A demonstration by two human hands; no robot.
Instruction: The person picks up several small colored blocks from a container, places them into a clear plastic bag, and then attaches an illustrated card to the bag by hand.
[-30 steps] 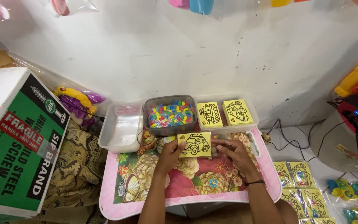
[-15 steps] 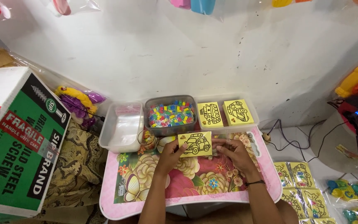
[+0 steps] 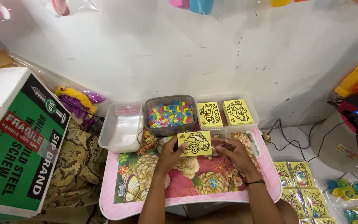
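A square yellow card (image 3: 194, 143) with a black outline drawing of a car, face up and nearly level, held by both side edges just above the flowered surface (image 3: 146, 182)

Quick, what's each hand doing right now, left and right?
Left hand: closed on the left edge of the yellow car card.
Right hand: fingers at the card's right side, on clear wrapping; actual grip cannot be told.

Bare forearms, black band on right wrist (image 3: 254, 182)

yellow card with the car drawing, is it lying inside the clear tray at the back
No, the yellow car card is held over the floral table by the left hand and right hand.
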